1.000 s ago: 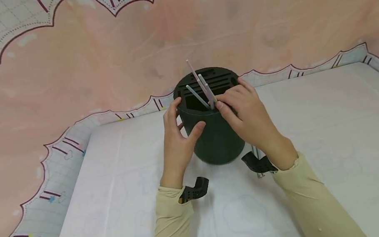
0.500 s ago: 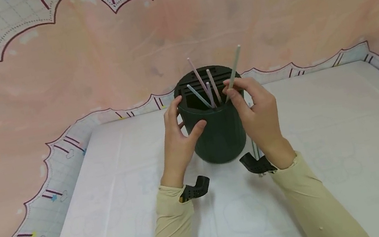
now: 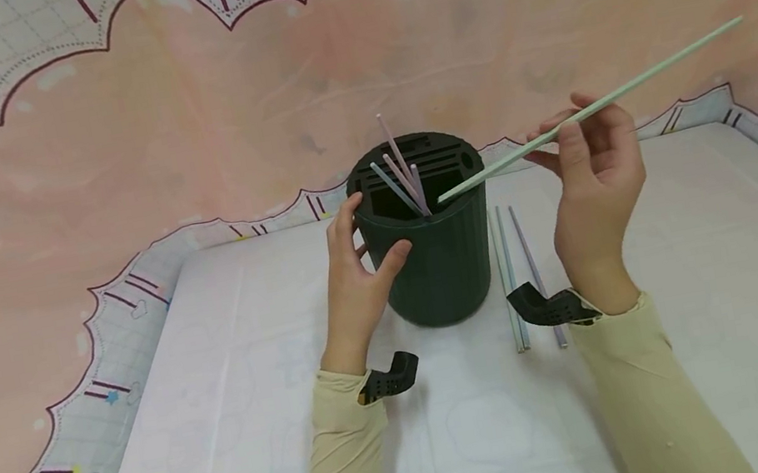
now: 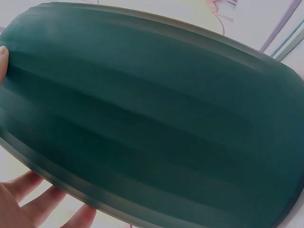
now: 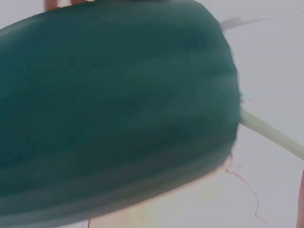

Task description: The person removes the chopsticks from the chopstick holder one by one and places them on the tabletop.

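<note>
A dark green ribbed pen holder (image 3: 438, 268) with a slotted top stands upright in the head view. My left hand (image 3: 357, 283) grips its left side, thumb across the front; the left wrist view has the fingers (image 4: 45, 197) along the wall. In my right hand (image 3: 592, 173), right of the holder, a long light green straw (image 3: 655, 75) is pinched, slanting up to the right. Its lower end appears at the holder's open front compartment; whether it touches is unclear. Inside that compartment lean several pastel straws, among them a blue straw (image 3: 395, 187) and a pink straw (image 3: 391, 141).
On the white table (image 3: 245, 429), a green straw (image 3: 505, 282), a blue straw (image 3: 511, 272) and a purple straw (image 3: 525, 244) lie right of the holder, partly near my right wrist. Patterned cloth (image 3: 297, 116) hangs behind the table.
My right hand has moved from the holder's opening out to the right, drawing the light green straw up and tipping it over to the right. My left hand stays on the holder.
</note>
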The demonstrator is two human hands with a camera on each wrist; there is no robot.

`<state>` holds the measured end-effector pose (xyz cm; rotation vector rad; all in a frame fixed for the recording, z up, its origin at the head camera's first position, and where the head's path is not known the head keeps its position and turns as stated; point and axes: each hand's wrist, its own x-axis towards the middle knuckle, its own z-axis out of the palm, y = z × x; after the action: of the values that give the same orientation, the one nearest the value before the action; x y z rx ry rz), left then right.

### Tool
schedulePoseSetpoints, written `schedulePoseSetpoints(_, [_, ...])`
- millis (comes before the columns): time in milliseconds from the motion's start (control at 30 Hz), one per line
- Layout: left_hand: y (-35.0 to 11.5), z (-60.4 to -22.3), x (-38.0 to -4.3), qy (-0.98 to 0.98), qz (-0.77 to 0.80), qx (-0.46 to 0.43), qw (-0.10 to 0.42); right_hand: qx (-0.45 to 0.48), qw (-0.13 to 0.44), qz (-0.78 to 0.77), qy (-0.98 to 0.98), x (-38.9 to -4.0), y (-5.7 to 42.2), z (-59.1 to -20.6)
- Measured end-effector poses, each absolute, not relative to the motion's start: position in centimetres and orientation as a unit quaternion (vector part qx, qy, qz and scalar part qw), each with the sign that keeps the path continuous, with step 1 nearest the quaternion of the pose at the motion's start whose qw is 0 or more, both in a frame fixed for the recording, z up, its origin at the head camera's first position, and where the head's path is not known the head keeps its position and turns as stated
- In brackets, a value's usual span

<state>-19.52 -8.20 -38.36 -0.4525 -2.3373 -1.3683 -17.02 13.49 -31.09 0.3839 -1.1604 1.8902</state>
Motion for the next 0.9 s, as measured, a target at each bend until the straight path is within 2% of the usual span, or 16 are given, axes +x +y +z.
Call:
schedulePoseSetpoints(167, [-8.2, -38.4, -19.4, -0.836, -0.487, -0.158, 0.195, 0.135, 0.418, 0.830, -0.343, -18.1, 15.9, -31.5])
schedulePoseSetpoints(333, [-8.3, -38.5, -19.3, -0.835, -0.490, -0.159, 0.194, 0.118, 0.387, 0.854, -0.327, -18.6, 18.1, -32.1])
schedulePoseSetpoints(500, [-8.2, -38.5, -19.3, -0.836, -0.488, -0.157, 0.195, 0.078, 0.288, 0.798, -0.524, -18.8, 19.4, -33.2])
schedulePoseSetpoints(667, [-8.2, -38.4, -19.3, -0.837, -0.486, -0.156, 0.197, 0.042, 0.208, 0.607, -0.766, -19.5, 19.7, -34.3])
schedulePoseSetpoints(900, [-8.0, -38.4, -19.4, -0.836, -0.489, -0.156, 0.193, 0.055, 0.091, 0.474, -0.874, -20.7, 20.3, -35.9])
